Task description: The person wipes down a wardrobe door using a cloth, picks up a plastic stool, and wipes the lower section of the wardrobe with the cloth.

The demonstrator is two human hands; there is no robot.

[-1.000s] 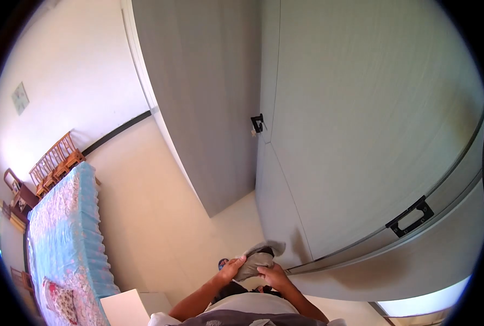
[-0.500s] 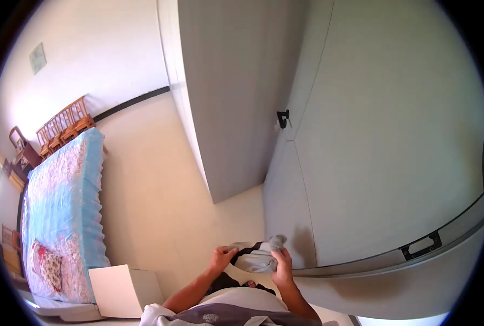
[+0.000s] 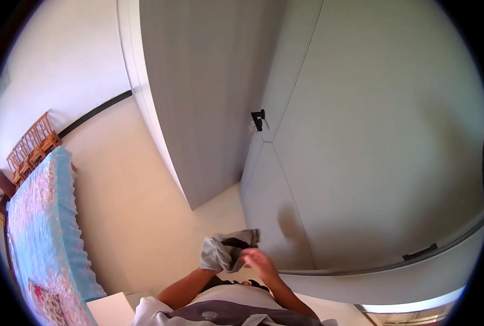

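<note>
A crumpled grey cloth [image 3: 214, 254] with a dark patch is held in front of my body, low in the head view. My left hand [image 3: 208, 271] is under its left side, mostly covered by the fabric, and bears it up. Beside the cloth's right edge is my right hand [image 3: 259, 262], a little blurred, its fingers apart. Whether those fingertips touch the fabric I cannot tell.
A grey door [image 3: 198, 98] with a black handle [image 3: 258, 119] stands ajar ahead. Pale wardrobe-like panels [image 3: 372, 136] rise on the right. At left are a bed [image 3: 41, 217], wooden chairs [image 3: 38, 141] and a white box-shaped cabinet [image 3: 111, 311].
The cloth has moved left and bunched over my left hand. My right hand has loosened from it and shifted left. The view has turned to the right.
</note>
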